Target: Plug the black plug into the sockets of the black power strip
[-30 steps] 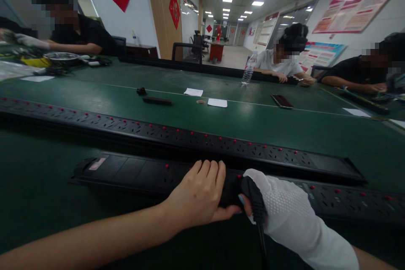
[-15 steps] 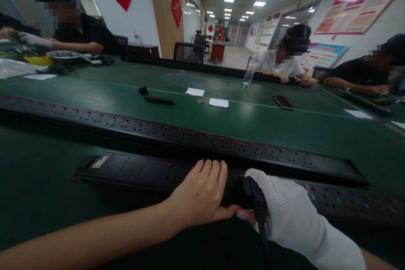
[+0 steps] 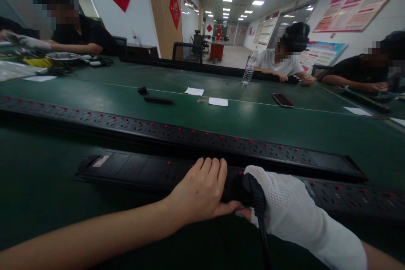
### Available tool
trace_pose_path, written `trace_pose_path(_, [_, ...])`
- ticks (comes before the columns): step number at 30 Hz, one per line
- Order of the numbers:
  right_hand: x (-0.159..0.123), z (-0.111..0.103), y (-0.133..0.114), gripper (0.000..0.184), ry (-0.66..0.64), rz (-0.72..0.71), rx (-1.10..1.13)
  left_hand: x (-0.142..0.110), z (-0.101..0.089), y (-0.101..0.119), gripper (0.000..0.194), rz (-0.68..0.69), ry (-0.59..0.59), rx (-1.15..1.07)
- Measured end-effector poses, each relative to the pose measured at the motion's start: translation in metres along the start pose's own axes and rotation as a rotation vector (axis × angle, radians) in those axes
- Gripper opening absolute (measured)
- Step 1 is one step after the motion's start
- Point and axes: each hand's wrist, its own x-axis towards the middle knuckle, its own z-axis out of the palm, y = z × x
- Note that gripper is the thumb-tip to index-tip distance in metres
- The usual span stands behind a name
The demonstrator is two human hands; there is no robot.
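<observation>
A long black power strip [image 3: 136, 173] with red indicator dots lies in front of me on the green table. My left hand [image 3: 201, 192], bare, is wrapped over the strip, fingers on its far edge and thumb along the near side. Just right of it, my right hand [image 3: 281, 202] wears a white glove with bare fingertips. It closes round a black power plug [image 3: 253, 190], which sits against the strip's sockets; its cord hangs down toward me. How deep the plug is in the socket is hidden. Behind runs a second, longer power strip [image 3: 177, 135].
On the green table [image 3: 126, 93] lie a small black bar [image 3: 158, 100], white paper slips [image 3: 218, 101] and a phone [image 3: 282, 100]. A water bottle [image 3: 249, 69] stands farther back. Co-workers sit across and at both sides; cables and a metal bowl [image 3: 63, 56] are at far left.
My right thumb has shifted from beside the plug down to the strip's near edge, close to my left thumb. The hands otherwise stay in place; the view sways slightly.
</observation>
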Motion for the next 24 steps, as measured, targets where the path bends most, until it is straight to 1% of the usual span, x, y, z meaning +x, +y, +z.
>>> trace_pose_path(9, [-0.0005,-0.0008,0.0016,0.04,-0.016,-0.004,0.009,0.0003,0.0003,0.0003,0.077,-0.013,0.006,-0.011])
trace_pose_path(14, [0.0005,-0.0032,0.0014,0.038,-0.055,-0.002,0.058,-0.0003,0.0009,0.0005,0.077,-0.016,0.003,-0.017])
trace_pose_path(17, [0.0006,-0.0026,0.0021,0.04,-0.061,0.001,0.055,-0.0006,0.0013,0.0005,0.076,-0.022,0.008,-0.026])
trace_pose_path(22, [-0.0007,0.0017,0.0061,0.044,-0.051,-0.037,0.01,-0.0005,0.0011,0.0002,0.075,-0.019,0.013,-0.024])
trace_pose_path(24, [-0.0013,0.0034,0.0086,0.044,-0.024,-0.069,0.005,-0.0003,0.001,0.0001,0.075,-0.016,0.014,-0.021])
